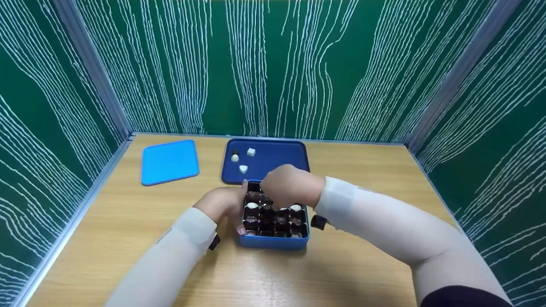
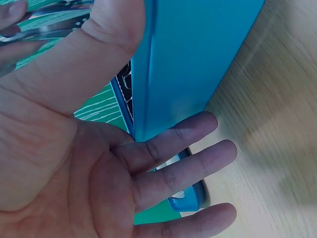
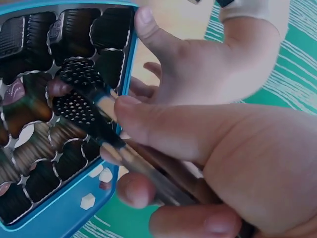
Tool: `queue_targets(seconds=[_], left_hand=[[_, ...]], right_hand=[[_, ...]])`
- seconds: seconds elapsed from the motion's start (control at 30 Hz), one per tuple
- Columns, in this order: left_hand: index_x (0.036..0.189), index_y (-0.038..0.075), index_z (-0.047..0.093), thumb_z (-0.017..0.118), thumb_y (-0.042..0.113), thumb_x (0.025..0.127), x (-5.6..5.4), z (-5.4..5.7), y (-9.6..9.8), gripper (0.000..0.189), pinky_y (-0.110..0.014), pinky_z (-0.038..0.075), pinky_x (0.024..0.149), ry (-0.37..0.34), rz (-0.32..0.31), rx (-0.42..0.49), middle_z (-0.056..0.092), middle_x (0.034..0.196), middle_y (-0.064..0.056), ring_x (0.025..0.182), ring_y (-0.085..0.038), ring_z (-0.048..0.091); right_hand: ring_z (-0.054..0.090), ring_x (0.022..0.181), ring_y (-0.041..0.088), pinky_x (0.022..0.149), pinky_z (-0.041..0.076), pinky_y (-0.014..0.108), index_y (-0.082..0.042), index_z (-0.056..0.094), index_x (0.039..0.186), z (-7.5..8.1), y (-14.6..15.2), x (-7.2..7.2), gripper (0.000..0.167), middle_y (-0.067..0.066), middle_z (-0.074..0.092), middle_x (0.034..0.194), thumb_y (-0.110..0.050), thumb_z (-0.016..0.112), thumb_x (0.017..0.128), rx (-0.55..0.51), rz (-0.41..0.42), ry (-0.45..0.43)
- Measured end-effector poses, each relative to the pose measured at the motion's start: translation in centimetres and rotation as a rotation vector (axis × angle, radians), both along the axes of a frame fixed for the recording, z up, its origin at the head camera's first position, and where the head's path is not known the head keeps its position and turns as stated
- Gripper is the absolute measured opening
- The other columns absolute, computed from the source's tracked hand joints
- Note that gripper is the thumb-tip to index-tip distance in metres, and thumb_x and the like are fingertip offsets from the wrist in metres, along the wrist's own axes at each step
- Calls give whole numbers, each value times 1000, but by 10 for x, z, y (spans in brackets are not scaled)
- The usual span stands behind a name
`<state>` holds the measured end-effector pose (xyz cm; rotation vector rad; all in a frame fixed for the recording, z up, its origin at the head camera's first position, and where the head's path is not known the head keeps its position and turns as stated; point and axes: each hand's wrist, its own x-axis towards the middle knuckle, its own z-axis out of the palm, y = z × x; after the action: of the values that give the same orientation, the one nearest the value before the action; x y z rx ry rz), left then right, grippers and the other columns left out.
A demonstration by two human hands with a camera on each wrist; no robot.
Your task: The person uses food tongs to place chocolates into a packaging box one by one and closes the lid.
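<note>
A blue box (image 1: 275, 243) with a dark insert of many compartments stands on the table. White pieces (image 1: 252, 205) sit in some compartments. Along the box's left side, my left hand (image 1: 228, 206) rests with its fingers straight; in the left wrist view, they lie beside the blue wall (image 2: 198, 54). My right hand (image 1: 286, 186) grips tongs (image 3: 143, 171) with black perforated heads, which reach down into a compartment. Between those heads a small brownish piece (image 3: 59, 88) shows; whether they pinch it is unclear. The right hand hides part of the box in the head view.
Behind the box lies a dark blue tray (image 1: 277, 153) with several small white and dark pieces on its left part. A light blue tray or lid (image 1: 170, 163) lies at the back left. Green panels with white lines (image 1: 290, 85) enclose the wooden table (image 1: 354, 264).
</note>
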<state>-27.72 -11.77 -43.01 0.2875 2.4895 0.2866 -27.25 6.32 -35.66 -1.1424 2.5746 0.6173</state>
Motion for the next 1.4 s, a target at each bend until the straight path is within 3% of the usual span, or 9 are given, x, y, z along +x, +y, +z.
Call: queue_targets(seconds=[0.13,0.3,0.4,0.53,0.73,0.9,1.03,1.2,1.4], left_hand=[[182,11,-14,110,34,72,0,-1,-1,167,-54,34,141,-3,13,20,30,187,-21,171,-41,36],[182,8,-10,111,36,72,1,-1,-2,166,-53,44,136,16,-5,9,45,180,-20,159,-35,54],[182,9,-10,110,39,73,1,-1,-2,165,-53,45,135,10,-3,-15,47,179,-19,156,-33,56],[181,6,-12,110,39,73,0,-1,-2,166,-54,44,136,13,-25,-11,45,179,-22,159,-37,54],[181,5,-10,111,31,70,1,-2,-4,167,-55,39,139,29,-12,66,43,180,-23,163,-42,50],[183,11,-9,112,35,67,3,0,-4,169,-55,42,137,28,30,37,42,182,-19,165,-41,47],[182,12,-11,111,33,69,4,4,-4,167,-57,41,137,7,52,16,39,183,-19,166,-41,45],[181,9,-14,109,34,73,2,8,0,165,-54,44,136,-19,40,-51,42,181,-20,160,-38,52],[181,8,-14,108,38,74,2,9,9,165,-54,45,135,-16,21,-109,40,183,-20,159,-35,54]], right_hand=[[44,60,13,52,47,32,-19,59,73,-9,-11,-2,37,-6,47,65,-23,89,95,38,18,10],[47,62,13,64,64,38,-17,71,84,-17,-18,-4,26,-6,54,68,-27,93,93,72,12,12],[49,63,13,72,70,43,-17,73,85,-13,-19,-3,25,-6,56,69,-28,94,92,61,12,3],[52,64,13,66,63,40,-17,70,82,3,-10,-5,35,-7,56,69,-40,93,94,21,-18,-45],[53,61,11,58,52,30,-19,65,75,35,10,-31,71,-9,59,68,-88,74,88,-45,-172,-168],[47,58,9,59,46,29,-19,72,75,44,21,-62,59,-11,54,66,-72,74,102,-253,-297,-199],[42,56,11,54,38,28,-20,61,71,27,17,-91,45,-8,48,64,-41,77,107,-436,-406,-165],[53,61,14,56,48,29,-14,71,88,-9,-2,-122,30,-3,59,75,-37,78,107,-606,-557,-171],[54,67,18,64,47,33,-10,70,97,-43,-27,-147,28,0,55,81,-33,68,114,-648,-654,-182]])
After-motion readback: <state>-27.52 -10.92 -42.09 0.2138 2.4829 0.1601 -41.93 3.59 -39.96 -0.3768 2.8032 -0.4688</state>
